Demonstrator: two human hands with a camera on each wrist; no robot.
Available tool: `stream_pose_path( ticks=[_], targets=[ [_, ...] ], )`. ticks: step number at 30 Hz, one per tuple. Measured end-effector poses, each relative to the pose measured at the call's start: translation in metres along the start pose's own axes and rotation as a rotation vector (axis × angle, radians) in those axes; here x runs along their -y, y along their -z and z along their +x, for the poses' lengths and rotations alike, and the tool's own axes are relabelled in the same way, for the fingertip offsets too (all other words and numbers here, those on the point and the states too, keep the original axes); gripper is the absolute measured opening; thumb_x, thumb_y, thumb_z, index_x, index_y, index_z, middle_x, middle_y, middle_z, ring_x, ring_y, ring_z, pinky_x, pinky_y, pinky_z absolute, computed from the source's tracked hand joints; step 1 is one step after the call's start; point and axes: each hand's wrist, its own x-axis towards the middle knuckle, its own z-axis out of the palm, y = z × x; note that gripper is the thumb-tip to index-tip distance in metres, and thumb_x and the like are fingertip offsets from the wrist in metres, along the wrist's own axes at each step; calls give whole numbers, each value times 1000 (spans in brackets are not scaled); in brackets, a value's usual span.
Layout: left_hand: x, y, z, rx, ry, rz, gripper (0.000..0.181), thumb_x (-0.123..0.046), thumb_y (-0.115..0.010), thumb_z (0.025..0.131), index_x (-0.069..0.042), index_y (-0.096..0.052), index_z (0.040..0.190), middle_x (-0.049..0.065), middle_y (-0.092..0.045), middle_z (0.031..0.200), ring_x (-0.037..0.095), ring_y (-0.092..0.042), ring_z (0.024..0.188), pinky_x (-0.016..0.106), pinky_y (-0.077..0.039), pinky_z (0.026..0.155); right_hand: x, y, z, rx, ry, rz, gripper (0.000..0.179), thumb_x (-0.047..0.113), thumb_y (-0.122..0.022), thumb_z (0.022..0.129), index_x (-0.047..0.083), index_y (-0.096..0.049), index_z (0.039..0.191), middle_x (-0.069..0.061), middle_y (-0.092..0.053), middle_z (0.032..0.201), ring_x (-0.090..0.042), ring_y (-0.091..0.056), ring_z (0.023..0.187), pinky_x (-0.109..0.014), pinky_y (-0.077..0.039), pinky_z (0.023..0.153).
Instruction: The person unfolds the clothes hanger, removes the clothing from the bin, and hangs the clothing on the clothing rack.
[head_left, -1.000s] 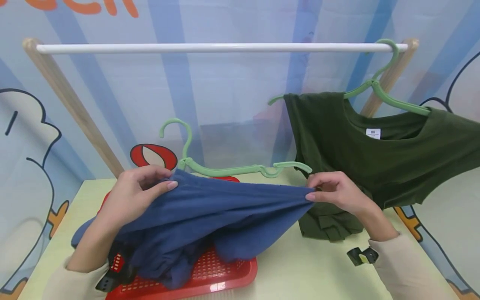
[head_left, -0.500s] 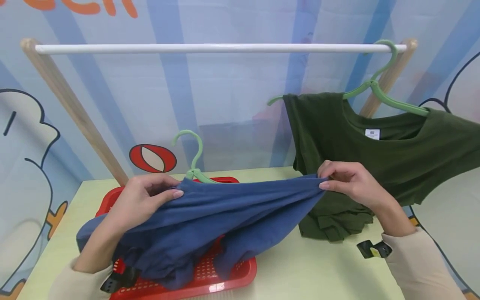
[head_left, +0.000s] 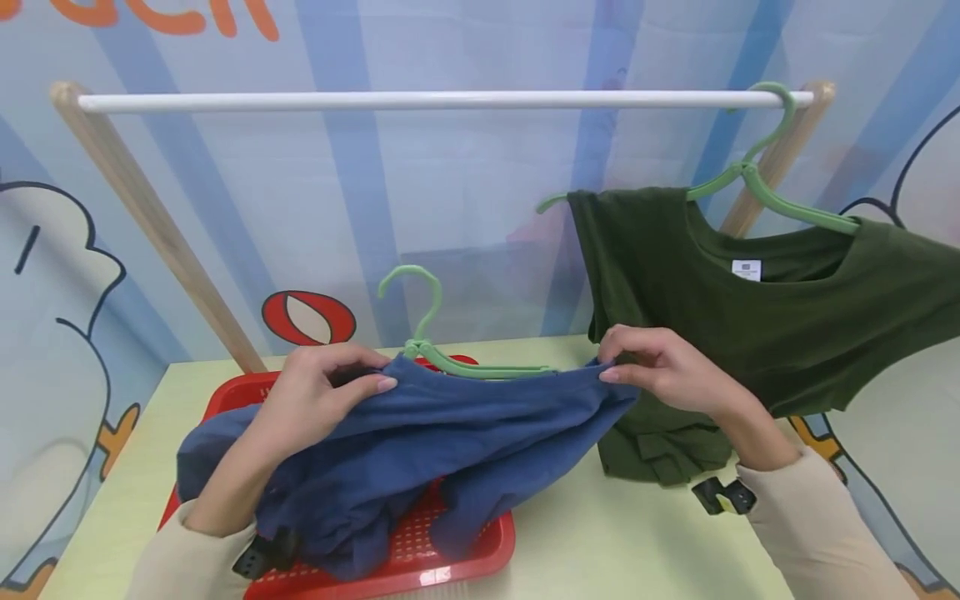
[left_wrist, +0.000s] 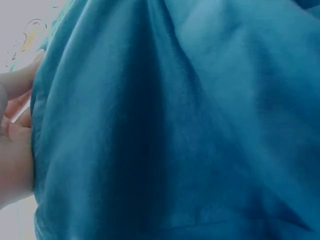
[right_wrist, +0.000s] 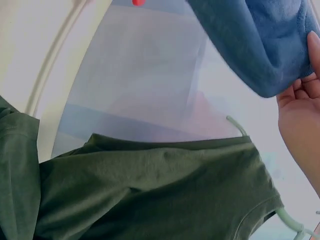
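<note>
A blue garment (head_left: 465, 433), its exact kind hard to tell, is stretched by its top edge between my hands and sags over the red basket. My left hand (head_left: 315, 408) pinches that edge near the neck of a green clothes hanger (head_left: 480, 369). At the other end, my right hand (head_left: 660, 371) pinches the edge between thumb and fingers. The hanger's hook stands up above the cloth; one arm runs along the edge, its right tip hidden by the fabric. Blue cloth (left_wrist: 150, 125) fills most of the left wrist view. In the right wrist view, the garment's corner (right_wrist: 270, 55) hangs at my fingers.
A red perforated basket (head_left: 450, 571) lies beneath the blue garment on the pale table (head_left: 570, 550). Behind stands a rack with a white rail (head_left: 450, 102) and wooden legs. A dark green sleeveless top (head_left: 750, 333) hangs from its right end on another green hanger (head_left: 795, 204).
The hanger has shifted right and lower, and its right tip has gone out of sight at the cloth. My left hand has moved right; my right hand went right, then came back left.
</note>
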Motion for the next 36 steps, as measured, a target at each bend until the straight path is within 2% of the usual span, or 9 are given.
stream_pose_path(
  ticks=[5,10,13,18,22,26,29,31,36],
  targets=[
    [-6,-2,7,-23,-73,43,22,-4,-74,75,-4,-71,96,3,-69,86,13,-62,74,30,-51,66,3,-8,9,17,19,-24,26,-17,-57,80,8,-58,84,-1,-50,79,-14,-46,75,-27,-41,64],
    [-17,-6,16,-8,-130,41,18,-8,-72,78,-4,-71,95,4,-68,86,16,-62,76,34,-51,69,6,-21,26,8,63,-52,25,-16,-58,80,9,-57,83,0,-52,79,-13,-48,73,-27,-43,65],
    [-18,-8,18,-11,-126,41,17,-7,-72,78,-4,-71,94,4,-68,85,16,-62,76,35,-51,70,8,-26,33,-26,75,-64,24,-14,-59,80,9,-58,84,-1,-54,80,-14,-49,74,-27,-43,65],
    [-16,-8,13,-37,-71,29,17,-6,-72,77,-4,-71,94,4,-67,84,15,-61,74,34,-51,68,6,-30,33,-144,46,-131,23,-12,-65,75,9,-64,83,-3,-57,91,-15,-52,85,-23,-45,74],
    [-12,-8,9,-56,-51,44,19,-8,-72,77,-5,-70,96,4,-68,85,16,-62,74,34,-51,67,6,-29,25,-203,-38,-161,22,-8,-68,76,4,-67,95,-6,-58,102,-17,-54,90,-23,-46,79],
    [-8,-7,7,-86,-44,71,20,-8,-73,76,-5,-71,95,4,-68,84,15,-62,73,34,-51,66,7,-23,15,-222,-245,-168,25,6,-65,84,4,-64,109,-5,-61,103,-14,-56,85,-24,-48,72],
    [-6,-7,5,-88,-41,65,21,-8,-74,76,-4,-70,96,4,-68,84,15,-62,73,33,-51,66,6,-20,9,-209,-383,-161,22,12,-64,86,4,-67,106,-5,-64,100,-13,-57,83,-24,-48,70],
    [-5,-8,5,-83,-41,52,22,-7,-74,76,-3,-70,97,5,-68,85,15,-63,73,34,-52,67,4,-19,6,-207,-416,-129,20,10,-65,85,2,-69,102,-7,-66,98,-14,-59,83,-24,-49,71],
    [-3,-13,6,-58,-52,9,23,-6,-74,75,-3,-70,98,7,-69,87,16,-64,75,35,-52,69,2,-21,6,-258,-367,-66,14,3,-64,84,-1,-71,95,-8,-67,92,-14,-62,82,-22,-49,74]
  ],
)
